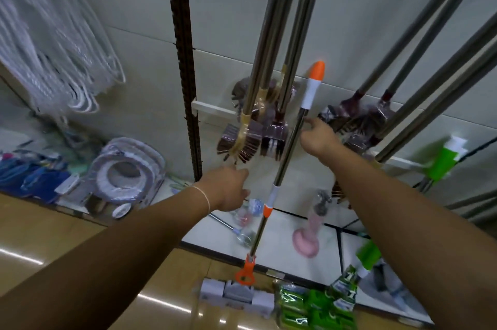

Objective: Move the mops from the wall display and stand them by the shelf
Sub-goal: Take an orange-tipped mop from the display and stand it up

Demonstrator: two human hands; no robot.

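The orange mop (pixel 279 168) is seen standing almost straight up near the wall (pixel 134 47), leaning a little. Its grey sponge head (pixel 236 294) is down on the floor (pixel 67 235), and its orange tip is up high by the hanging brooms (pixel 252 130).

The right hand (pixel 318 139) is placed by the metal pole, just under the white sleeve. One finger is stretched out against the pole. The other fingers are seen from the back, so it cannot be told if the pole is truly gripped. The left hand (pixel 228 188) is held just beside the pole, lower down. Its fingers are loosely curled and nothing is seen in them.

The mop could be tipped over from here, since it seems to be steadied by a light touch only. If it is let go, it may fall onto the green mops (pixel 347 289) or the pink plunger (pixel 308 235). The brooms could also be knocked by the orange tip when the mop is lifted away, because they hang so close.

The mop has a thin shiny pole. It has an orange cap, a white sleeve, an orange and white ring in the middle, and an orange loop above the head. The head is wide and blocky.
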